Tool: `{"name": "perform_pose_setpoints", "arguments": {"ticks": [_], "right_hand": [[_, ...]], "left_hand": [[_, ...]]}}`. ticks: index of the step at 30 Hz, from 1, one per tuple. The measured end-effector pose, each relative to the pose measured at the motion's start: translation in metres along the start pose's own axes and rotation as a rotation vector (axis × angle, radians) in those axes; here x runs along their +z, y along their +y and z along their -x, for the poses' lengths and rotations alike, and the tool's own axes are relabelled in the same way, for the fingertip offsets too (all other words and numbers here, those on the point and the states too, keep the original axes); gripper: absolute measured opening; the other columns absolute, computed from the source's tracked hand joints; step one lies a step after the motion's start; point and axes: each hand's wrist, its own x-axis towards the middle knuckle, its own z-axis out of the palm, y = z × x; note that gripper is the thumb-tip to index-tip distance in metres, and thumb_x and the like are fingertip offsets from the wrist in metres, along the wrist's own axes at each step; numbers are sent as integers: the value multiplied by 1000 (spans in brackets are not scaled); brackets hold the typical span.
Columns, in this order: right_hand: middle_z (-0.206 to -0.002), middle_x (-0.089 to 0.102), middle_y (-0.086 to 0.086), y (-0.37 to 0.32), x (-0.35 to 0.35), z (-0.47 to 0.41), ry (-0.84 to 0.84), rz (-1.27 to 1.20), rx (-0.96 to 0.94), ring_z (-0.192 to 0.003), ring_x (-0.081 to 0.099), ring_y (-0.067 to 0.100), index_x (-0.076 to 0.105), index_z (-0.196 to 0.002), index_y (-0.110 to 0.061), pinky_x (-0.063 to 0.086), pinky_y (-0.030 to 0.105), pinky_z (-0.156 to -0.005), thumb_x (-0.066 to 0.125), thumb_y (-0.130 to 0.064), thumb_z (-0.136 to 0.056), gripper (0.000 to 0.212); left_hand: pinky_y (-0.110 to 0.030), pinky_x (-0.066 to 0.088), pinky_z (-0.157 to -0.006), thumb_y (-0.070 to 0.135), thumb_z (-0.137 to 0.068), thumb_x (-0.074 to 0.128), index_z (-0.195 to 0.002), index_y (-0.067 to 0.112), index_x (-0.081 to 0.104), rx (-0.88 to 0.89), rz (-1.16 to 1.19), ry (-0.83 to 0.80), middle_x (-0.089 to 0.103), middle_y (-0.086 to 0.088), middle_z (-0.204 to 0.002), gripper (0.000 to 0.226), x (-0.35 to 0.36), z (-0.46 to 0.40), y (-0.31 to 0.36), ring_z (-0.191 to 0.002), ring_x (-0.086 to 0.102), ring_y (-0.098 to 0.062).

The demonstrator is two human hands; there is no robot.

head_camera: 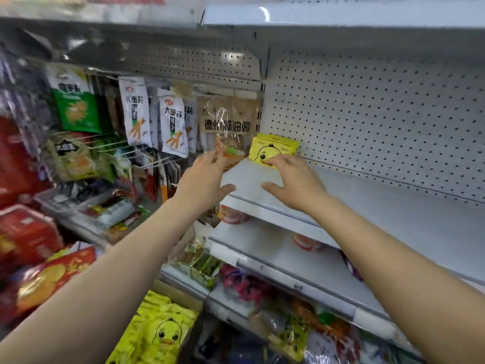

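Rightward, shelf (pixel 367 195) bare; right hand (pixel 296 179) fingers press duck packs (pixel 270 147); left hand (pixel 203 174) fingers spread.

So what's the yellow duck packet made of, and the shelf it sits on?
The yellow duck packet looks like thin plastic film: printed, slightly glossy, crinkled edges. The shelf seems painted sheet metal: smooth, pale, softly shiny, with a back panel punched full of holes.
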Motion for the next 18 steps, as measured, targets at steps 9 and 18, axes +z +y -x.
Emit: {"name": "perform_pose_setpoints", "arguments": {"ticks": [9, 18], "right_hand": [[-153, 36, 0, -86, 11, 37, -10, -92, -153, -141, 28, 23, 41, -142, -30, 33, 41, -112, 58, -49, -92, 56], [-154, 32, -3, -173, 68, 3, -75, -111, -286, -142, 26, 19, 39, -144, -28, 31, 35, -111, 57, -50, -93, 59]], "left_hand": [[-44, 44, -101, 49, -88, 61, -135, 22, 47, -106, -57, 88, 49, -6, -133, 57, -44, 95, -38, -125, 44, -27], [-45, 48, -92, 48, -88, 60, -133, 20, 50, -197, -93, 53, 52, -5, -127, 54, -40, 131, -138, -116, 49, -29]]}}
